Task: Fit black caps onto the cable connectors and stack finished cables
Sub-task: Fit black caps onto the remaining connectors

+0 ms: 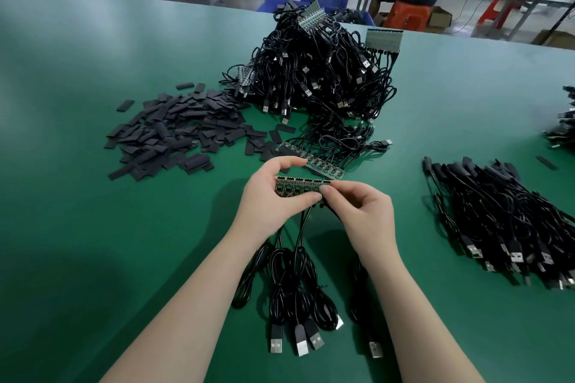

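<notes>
My hands, left hand [273,196] and right hand [357,208], both pinch the strip of little boards [295,189] above the tabletop [93,227]. I should snap one off gently, then grab a black cap [161,130].

The right hand [361,211] hid one end of the little board strip [298,188]. A small cable pile [563,124] was cut off by the right edge. The far stools [407,14] looked blurry.
</notes>
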Action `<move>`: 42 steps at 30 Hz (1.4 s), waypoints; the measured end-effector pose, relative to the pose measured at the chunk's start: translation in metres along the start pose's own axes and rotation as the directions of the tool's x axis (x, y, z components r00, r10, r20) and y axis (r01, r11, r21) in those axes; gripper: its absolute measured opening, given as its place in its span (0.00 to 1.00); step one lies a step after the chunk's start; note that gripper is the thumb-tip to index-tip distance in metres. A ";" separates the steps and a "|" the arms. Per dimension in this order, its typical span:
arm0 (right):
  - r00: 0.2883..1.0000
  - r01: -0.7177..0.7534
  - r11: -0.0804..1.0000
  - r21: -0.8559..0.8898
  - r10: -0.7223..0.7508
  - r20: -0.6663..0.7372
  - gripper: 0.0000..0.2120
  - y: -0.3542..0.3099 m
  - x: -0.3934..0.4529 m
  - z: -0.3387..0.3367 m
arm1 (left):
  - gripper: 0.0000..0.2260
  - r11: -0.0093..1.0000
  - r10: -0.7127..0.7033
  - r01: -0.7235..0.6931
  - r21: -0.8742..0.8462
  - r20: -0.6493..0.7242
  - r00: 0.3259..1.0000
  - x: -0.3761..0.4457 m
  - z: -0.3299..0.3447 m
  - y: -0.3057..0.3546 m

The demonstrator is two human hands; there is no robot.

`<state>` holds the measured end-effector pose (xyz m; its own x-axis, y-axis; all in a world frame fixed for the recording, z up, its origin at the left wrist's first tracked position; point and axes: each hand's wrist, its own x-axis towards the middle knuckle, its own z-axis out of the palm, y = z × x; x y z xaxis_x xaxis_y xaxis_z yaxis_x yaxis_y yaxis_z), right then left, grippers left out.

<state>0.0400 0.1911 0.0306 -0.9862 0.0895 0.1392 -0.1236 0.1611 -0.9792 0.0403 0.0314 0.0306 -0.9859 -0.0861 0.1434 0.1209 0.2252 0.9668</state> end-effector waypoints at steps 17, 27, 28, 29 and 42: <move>0.987 0.143 0.985 -0.097 -0.150 -0.066 0.10 0.006 -0.005 0.003 | 0.20 0.998 0.066 -0.067 0.000 -0.142 0.988 -0.008 0.016 0.008; 0.974 0.185 0.977 -0.105 -0.197 -0.114 0.12 0.006 -0.009 0.007 | 0.20 0.999 0.046 -0.042 0.033 -0.136 0.990 -0.006 0.013 0.005; 0.978 0.161 0.982 -0.097 -0.172 -0.118 0.12 0.006 -0.009 0.006 | 0.21 0.999 0.036 -0.033 0.020 -0.142 0.989 -0.005 0.012 0.003; 0.980 0.132 0.987 -0.094 -0.144 -0.136 0.10 0.005 -0.009 0.005 | 0.23 1.000 0.025 -0.023 0.019 -0.140 0.990 -0.004 0.011 0.000; 0.870 0.445 0.896 0.013 -0.428 -0.243 0.07 -0.091 -0.007 -0.005 | 0.22 0.965 0.133 -0.068 0.252 -0.250 0.959 0.001 0.007 0.004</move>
<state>0.0590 0.1804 0.1192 -0.7786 0.2476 0.5765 -0.5505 0.1712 -0.8171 0.0387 0.0392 0.0336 -0.9005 -0.2955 0.3190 0.1547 0.4677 0.8702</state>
